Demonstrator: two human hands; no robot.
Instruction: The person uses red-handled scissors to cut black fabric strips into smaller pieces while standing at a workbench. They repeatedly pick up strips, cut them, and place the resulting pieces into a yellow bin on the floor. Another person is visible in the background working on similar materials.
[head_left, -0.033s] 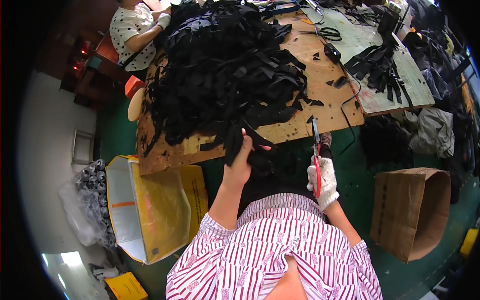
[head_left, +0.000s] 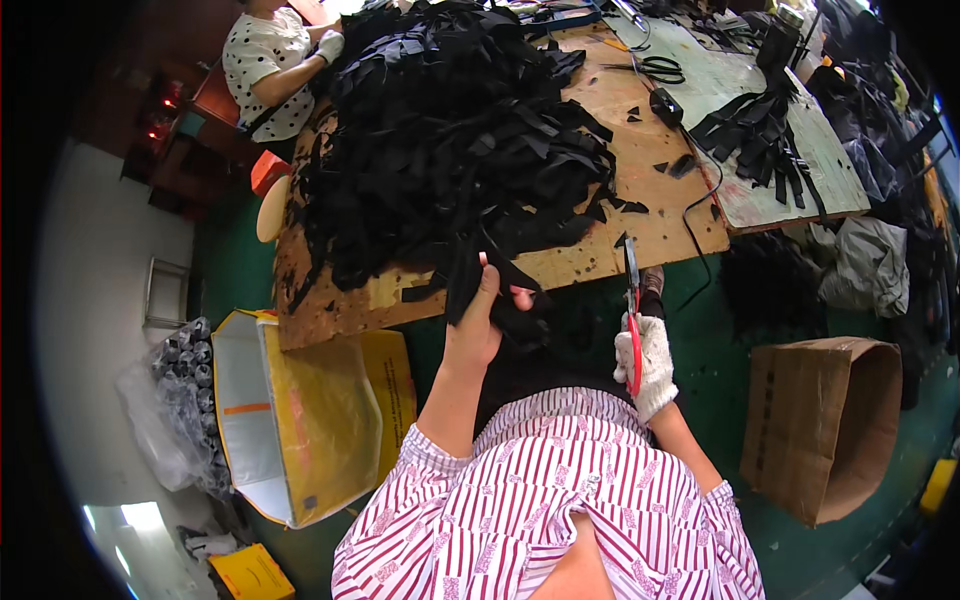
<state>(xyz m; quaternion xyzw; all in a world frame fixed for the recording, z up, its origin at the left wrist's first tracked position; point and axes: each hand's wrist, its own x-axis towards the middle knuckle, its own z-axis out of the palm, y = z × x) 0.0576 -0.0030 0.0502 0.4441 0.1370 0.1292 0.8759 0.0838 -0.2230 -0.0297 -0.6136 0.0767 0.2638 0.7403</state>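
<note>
My left hand (head_left: 475, 322) is bare and closed around black fabric strips (head_left: 463, 285) at the table's near edge. Some of that fabric hangs below the fingers. A large heap of black fabric strips (head_left: 450, 140) lies just beyond it on the wooden table (head_left: 660, 215). In a white knit glove, my right hand (head_left: 652, 365) grips red-handled scissors (head_left: 633, 335). Their blades point away from me, near the table edge and apart from the fabric in my left hand.
A yellow box (head_left: 320, 420) stands open at the left, a brown carton (head_left: 800, 430) at the right. Black-handled scissors (head_left: 660, 69), a cord (head_left: 700, 200) and a strip bundle (head_left: 755, 130) lie on the tabletops. A co-worker (head_left: 270, 60) in a dotted top is at the far left.
My left thumb and fingers have shifted slightly on the black strips. My right hand and the scissors stay in place.
</note>
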